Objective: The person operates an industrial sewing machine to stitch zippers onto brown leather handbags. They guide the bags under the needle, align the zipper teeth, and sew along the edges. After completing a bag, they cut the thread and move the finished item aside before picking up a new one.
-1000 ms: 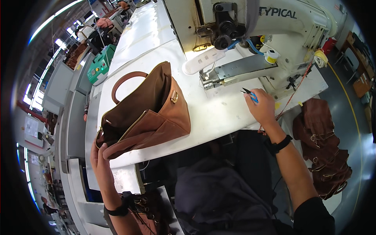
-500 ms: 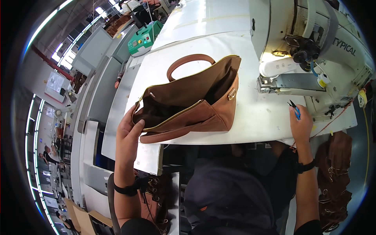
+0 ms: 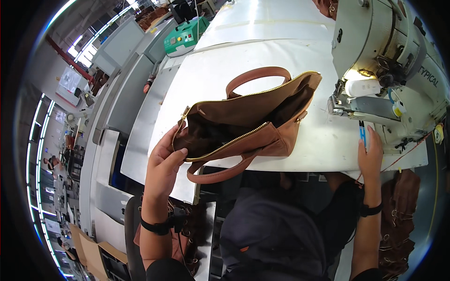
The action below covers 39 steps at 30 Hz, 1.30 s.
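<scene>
A brown leather handbag (image 3: 276, 143) sits on the white table, its gold-zippered mouth gaping to show a dark brown lining. One looped handle (image 3: 260, 74) stands at the far side, while the near handle (image 3: 220, 178) hangs over the table's front edge. My left hand (image 3: 164, 161) pinches the bag's left end by the zipper, thumb outside the near edge. Over on the right, my right hand (image 3: 372, 154) has blue thread snips (image 3: 362, 133) between thumb and fingers, their dark tips pointing away from me. It is just in front of the sewing machine's arm.
A sewing machine (image 3: 375, 105) with a lit work area stands at the right of the white table (image 3: 225, 54). At the back left is a green box with knobs (image 3: 180, 38). Brown leather pieces with metal rings (image 3: 398, 210) hang at the lower right.
The view has swung slightly left. The handbag's right end has leaned rightward, with my left hand still on its left end. The snips have turned to point straight away from me.
</scene>
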### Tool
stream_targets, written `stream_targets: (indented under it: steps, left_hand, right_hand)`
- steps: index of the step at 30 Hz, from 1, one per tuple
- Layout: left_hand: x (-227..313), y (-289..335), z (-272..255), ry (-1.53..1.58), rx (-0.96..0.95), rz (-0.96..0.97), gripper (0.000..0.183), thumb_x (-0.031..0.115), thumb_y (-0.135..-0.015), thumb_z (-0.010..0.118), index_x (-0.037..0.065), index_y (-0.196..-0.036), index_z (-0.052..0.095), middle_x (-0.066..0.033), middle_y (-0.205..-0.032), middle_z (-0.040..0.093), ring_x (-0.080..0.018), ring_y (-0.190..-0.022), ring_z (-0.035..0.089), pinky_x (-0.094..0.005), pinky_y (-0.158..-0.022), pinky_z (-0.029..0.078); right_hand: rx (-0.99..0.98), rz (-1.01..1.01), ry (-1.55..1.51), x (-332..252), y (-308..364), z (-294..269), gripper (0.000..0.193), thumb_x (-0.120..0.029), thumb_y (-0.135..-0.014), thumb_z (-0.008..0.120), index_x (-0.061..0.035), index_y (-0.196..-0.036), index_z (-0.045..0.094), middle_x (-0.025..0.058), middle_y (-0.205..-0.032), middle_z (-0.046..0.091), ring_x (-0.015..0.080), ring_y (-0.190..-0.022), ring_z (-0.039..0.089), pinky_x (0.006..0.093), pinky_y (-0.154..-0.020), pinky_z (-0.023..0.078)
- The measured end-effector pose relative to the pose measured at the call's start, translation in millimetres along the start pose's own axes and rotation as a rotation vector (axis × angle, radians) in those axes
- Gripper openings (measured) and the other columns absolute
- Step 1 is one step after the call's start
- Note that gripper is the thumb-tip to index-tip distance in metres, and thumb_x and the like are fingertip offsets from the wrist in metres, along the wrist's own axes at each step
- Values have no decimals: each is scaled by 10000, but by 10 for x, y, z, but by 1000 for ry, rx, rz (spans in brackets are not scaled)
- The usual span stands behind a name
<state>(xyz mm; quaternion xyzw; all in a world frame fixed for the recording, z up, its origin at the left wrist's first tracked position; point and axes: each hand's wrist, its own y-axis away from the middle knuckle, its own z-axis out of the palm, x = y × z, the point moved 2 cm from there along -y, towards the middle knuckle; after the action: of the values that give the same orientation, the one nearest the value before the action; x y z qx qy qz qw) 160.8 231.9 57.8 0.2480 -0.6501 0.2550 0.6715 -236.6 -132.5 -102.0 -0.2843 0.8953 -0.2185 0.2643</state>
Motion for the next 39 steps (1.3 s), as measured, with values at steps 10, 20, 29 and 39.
stream_targets:
  steps: [10, 20, 29, 39]
  left_hand:
    - [-97, 44, -142, 186, -19, -12, 609, -55, -959, 480, -66, -1566, 425, -168, -1538, 537, -242, -1318, 619, -368, -1077, 516]
    - [-69, 59, -105, -205, 117, 43, 575, 107, -996, 692, 42, -1533, 495, -17, -1053, 716, -75, -990, 635, -240, -926, 481]
    - [211, 203, 214, -680, -61, 104, 469, -25, -888, 751, 8, -1316, 564, -125, -1249, 640, -135, -937, 657, -251, -820, 526]
    - [420, 78, 516, -879, -308, -16, 331, 236, -1132, 525, -34, -1242, 682, -141, -1072, 760, -185, -853, 694, -317, -749, 548]
  right_hand:
    - [-86, 28, -19, -86, -2, -35, 450, -99, -965, 640, 27, -1394, 592, 267, -1335, 647, 454, -1242, 603, 503, -1088, 451]
    - [-278, -103, -658, -1539, 93, -581, 425, -98, -960, 710, -41, -1377, 644, 131, -948, 697, 259, -808, 696, 371, -756, 564]
    - [-501, -443, -665, -1995, 145, -742, 838, -321, -956, 753, -101, -1647, 332, 134, -951, 698, 343, -782, 677, 422, -739, 553]
    - [-592, -688, -471, -2235, 54, -696, 394, -334, -934, 747, -49, -1172, 617, 163, -862, 695, 354, -790, 723, 437, -661, 584]
